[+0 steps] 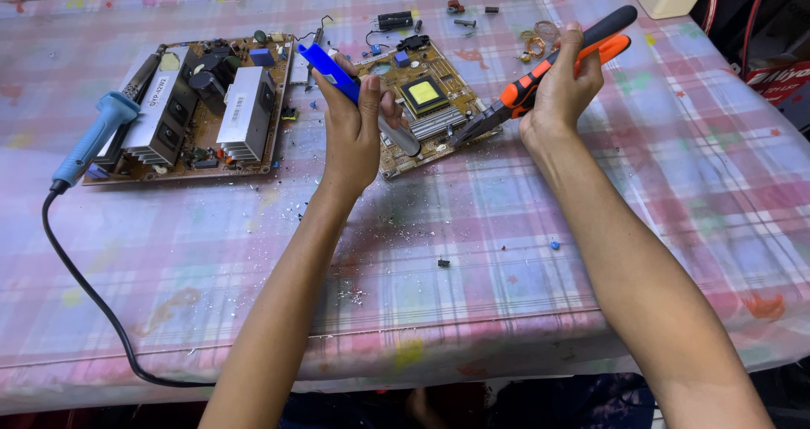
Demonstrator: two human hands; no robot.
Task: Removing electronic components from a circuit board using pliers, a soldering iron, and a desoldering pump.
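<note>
Nearest the camera, two bare forearms rise from the bottom edge of the frame over a counter [506,252] covered with a pink and blue plaid cloth, dotted with small crumbs of debris. Left of centre, the left hand [353,129] has its fingers wrapped tight around a tool with a blue handle [327,70], whose grey metal shaft [401,135] slants down and right onto a small circuit board [422,108] lying just above the middle of the frame. On that board sit a dark square component with a yellow top [423,93] and a ribbed metal heat sink [437,123]. Right of centre, the right hand [561,87] is closed on the orange and black handles of a pair of pliers [548,66]; their dark tip touches the board's right edge beside the heat sink. In the upper left lies a larger circuit board [198,108] with silver heat sinks, well apart from both hands. A light blue soldering iron [97,138] rests across its left end, its black cord [84,286] running down to the lower left. Loose small parts are scattered along the top centre.
</note>
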